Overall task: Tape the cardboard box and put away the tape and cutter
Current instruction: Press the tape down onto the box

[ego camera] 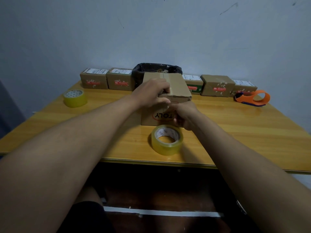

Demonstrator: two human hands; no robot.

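Note:
A brown cardboard box [178,86] with a red oval logo stands mid-table, a tape strip running along its closed top seam. My left hand [151,93] rests on the box's top front edge, fingers curled over it. My right hand [185,116] presses against the box's front face at its right side, fingers bent; whether it pinches tape I cannot tell. A clear yellowish tape roll [167,140] lies flat on the table just in front of the box. An orange tape cutter [254,98] sits at the far right.
A second tape roll [74,98] lies at the far left. Several small labelled parcels [94,80] line the wall edge, with a black-lined bin [156,68] behind the box. The wooden table [244,132] ends in a front edge close to my body.

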